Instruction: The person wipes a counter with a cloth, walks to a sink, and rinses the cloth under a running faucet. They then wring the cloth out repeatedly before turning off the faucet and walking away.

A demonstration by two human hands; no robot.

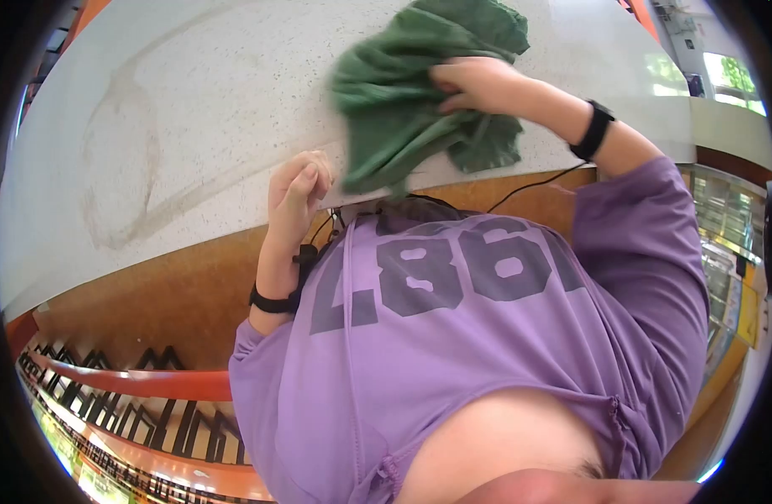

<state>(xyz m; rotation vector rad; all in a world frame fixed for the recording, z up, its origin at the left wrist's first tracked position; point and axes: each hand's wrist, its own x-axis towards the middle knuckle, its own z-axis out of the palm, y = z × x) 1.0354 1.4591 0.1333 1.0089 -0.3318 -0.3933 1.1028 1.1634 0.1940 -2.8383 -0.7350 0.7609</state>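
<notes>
A crumpled green cloth (394,101) lies bunched on the white tabletop, its left edge blurred by motion. My right hand (483,84) is on top of it, thumb and fingers closed on a fold. Left of the cloth, my left hand (300,191) is held in a loose fist by the table's near edge, a short way from the fabric. I see nothing in that fist. Streaky brownish smears (134,168) and small specks mark the tabletop (226,92) to the left.
The table's near edge runs just in front of my body. A thin black cable (533,186) hangs there. Orange benches (151,384) with black metal frames stand at lower left. On the right are glass-fronted cases (726,210) and a window (730,80).
</notes>
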